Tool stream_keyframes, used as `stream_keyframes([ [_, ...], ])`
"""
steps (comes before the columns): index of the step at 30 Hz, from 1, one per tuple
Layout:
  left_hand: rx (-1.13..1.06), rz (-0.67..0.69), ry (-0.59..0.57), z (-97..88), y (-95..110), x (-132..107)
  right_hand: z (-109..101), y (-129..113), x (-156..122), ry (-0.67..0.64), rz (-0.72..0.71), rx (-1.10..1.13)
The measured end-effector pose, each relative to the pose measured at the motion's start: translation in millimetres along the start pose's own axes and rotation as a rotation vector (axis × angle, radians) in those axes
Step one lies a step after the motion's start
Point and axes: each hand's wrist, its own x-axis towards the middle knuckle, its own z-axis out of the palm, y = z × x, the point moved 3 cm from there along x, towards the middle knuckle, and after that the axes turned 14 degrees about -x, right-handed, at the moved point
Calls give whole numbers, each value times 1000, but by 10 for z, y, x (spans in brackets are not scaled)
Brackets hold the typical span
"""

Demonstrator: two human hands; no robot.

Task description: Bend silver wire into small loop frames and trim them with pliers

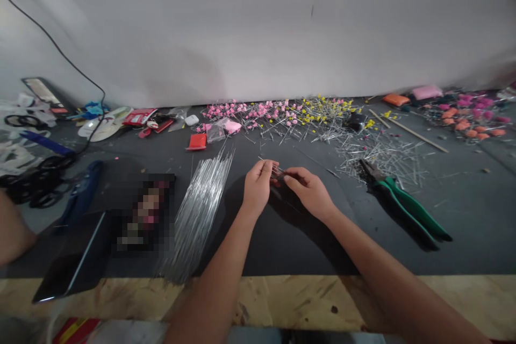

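My left hand (258, 185) and my right hand (308, 189) meet over the dark mat (282, 236) at the middle of the table. Both are pinched closed on a thin metal wire (278, 172) with a small reddish piece between the fingertips. A thick bundle of long silver wires (197, 215) lies just left of my left hand. Green-handled pliers (403, 207) rest on the mat to the right of my right hand.
Pink-tipped (250, 113) and yellow-tipped pins (322, 105) lie heaped along the back with loose cut wires (379, 153). Orange and pink pieces (467, 115) sit far right. Scissors (44, 183), a blue tool (83, 191) and clutter crowd the left. A wooden edge (282, 301) runs in front.
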Motion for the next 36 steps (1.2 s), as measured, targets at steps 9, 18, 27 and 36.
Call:
stream_keyframes([
  [9, 290, 194, -49, 99, 77, -105, 6, 37, 20, 35, 35, -96],
  [18, 17, 15, -32, 48, -32, -42, -4, 34, 10, 4, 26, -66],
  [27, -119, -12, -42, 68, -73, -35, -14, 26, -2, 54, 56, 16],
  [36, 22, 87, -52, 83, -3, -78, -7, 37, 9, 37, 64, 101],
])
